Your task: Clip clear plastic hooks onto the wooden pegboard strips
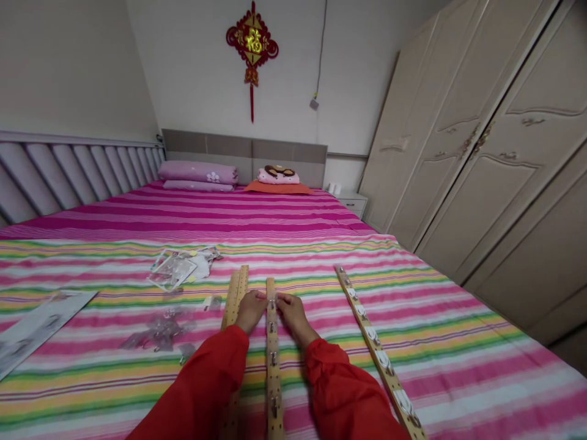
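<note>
Three wooden strips lie lengthwise on a striped bedspread (pixel 458 342). My left hand (pixel 251 309) and my right hand (pixel 290 310) meet at the far part of the middle strip (pixel 273 360), fingers pinched on a small metal hook (pixel 272 302) there. More hooks sit along that strip nearer me. The left strip (pixel 236 294) is bare and touches my left wrist. The right strip (pixel 373 342) carries several clear hooks. Both sleeves are red.
Loose clear hooks (pixel 160 333) and opened plastic packets (pixel 177 267) lie left of my hands; a flat printed card (pixel 32 327) lies further left. Pillows (pixel 198 172) sit at the headboard. A wardrobe (pixel 481 153) runs along the right side, a bedside cabinet (pixel 353 201) beyond.
</note>
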A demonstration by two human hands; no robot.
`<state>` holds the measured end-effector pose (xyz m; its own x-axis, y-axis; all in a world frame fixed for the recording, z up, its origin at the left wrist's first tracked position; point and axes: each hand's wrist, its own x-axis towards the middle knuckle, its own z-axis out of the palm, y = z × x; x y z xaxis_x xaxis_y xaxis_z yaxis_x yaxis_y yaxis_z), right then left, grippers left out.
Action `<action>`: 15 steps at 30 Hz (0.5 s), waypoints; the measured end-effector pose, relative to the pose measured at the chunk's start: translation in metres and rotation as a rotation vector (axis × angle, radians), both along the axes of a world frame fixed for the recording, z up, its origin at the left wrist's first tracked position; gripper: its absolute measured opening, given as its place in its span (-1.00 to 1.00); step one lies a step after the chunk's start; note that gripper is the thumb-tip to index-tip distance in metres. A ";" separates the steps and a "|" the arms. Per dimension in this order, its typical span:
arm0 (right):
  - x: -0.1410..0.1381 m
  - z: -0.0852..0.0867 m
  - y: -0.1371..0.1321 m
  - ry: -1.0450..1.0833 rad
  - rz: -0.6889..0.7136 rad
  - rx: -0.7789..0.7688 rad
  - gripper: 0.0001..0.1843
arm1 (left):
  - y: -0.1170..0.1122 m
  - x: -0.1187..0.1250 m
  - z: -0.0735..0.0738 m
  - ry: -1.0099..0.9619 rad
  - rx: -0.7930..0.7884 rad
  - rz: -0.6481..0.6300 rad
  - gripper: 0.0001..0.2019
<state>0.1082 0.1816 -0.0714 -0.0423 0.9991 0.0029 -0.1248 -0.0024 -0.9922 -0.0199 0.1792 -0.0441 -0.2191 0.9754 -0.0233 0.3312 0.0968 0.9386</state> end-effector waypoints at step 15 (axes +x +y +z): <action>0.000 -0.018 0.010 -0.074 -0.019 0.020 -0.71 | -0.001 0.003 0.001 0.162 -0.074 0.036 -0.95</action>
<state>0.1080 0.1913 -0.0897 -0.0246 0.9995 0.0205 -0.0514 0.0192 -0.9985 -0.0169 0.1787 -0.0430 -0.2602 0.9639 -0.0561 0.4730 0.1779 0.8629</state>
